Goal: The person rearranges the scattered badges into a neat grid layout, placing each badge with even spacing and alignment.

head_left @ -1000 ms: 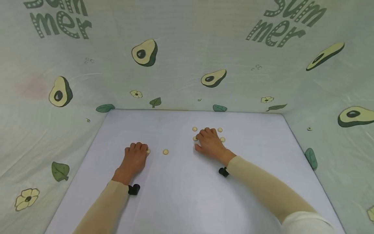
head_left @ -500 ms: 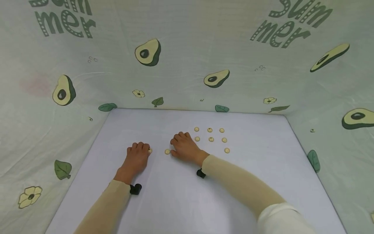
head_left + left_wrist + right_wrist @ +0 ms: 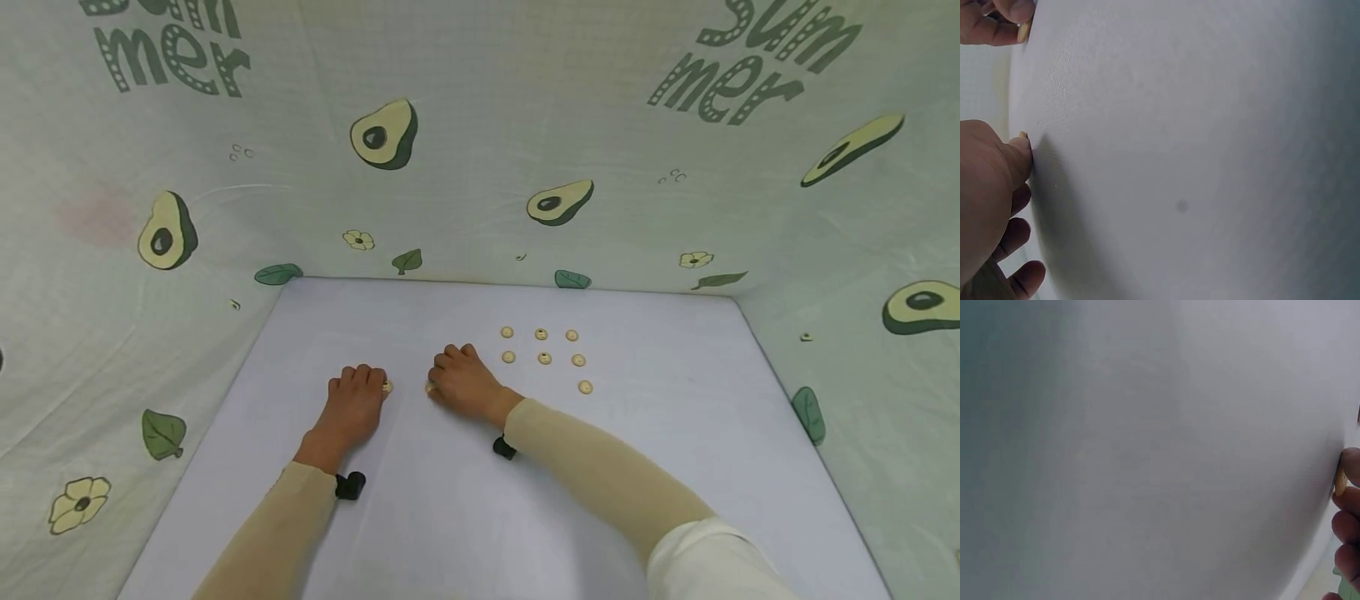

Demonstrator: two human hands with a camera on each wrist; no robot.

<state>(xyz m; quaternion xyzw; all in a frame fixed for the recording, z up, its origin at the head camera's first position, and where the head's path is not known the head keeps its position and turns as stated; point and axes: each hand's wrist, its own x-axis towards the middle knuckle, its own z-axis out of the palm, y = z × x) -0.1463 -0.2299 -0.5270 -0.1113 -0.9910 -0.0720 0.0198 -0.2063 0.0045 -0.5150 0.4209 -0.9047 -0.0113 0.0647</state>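
Two small round pale-yellow buttons lie near the middle of the white table, one at each hand. My left hand point(image 3: 354, 407) rests on the table with its thumb and index finger pinching the left button point(image 3: 387, 387); its other fingers are bent in the left wrist view. A short way to the right, my right hand point(image 3: 467, 385) pinches the other button point(image 3: 1340, 480) between thumb and index finger, its edge showing in the right wrist view. In the head view the right fingers mostly cover this button.
Several more buttons lie in rough rows right of my right hand, among them a middle button point(image 3: 544, 358) and a nearer button point(image 3: 585, 387). The white table point(image 3: 450, 517) is bordered at the back and sides by a printed cloth point(image 3: 465, 108) with avocados.
My right hand has come left from over the button rows, uncovering them, and has taken hold of the single button. My left hand keeps its place at its button.
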